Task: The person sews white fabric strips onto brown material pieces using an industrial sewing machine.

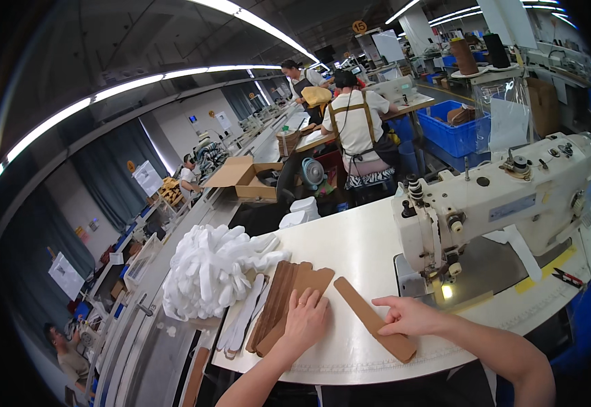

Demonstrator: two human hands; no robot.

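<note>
My left hand (307,319) lies with spread fingers on a pile of flat brown strips (278,298) on the white table. Its fingertips rest near the far end of the topmost pieces. Right of the pile, a single long brown strip (360,308) with a rounded far end slants across the tabletop. My right hand (407,317) holds this strip near its close end, thumb on the near side and index finger stretched farther up. Beside the brown pile lie several pale, white-grey strips (242,315).
A white sewing machine (492,203) stands at the right, its lamp lit by the needle. Small snips (568,277) lie beyond it. A heap of white bands (211,271) covers the table's left edge. Blue crates (455,129) and co-workers (360,119) are farther back.
</note>
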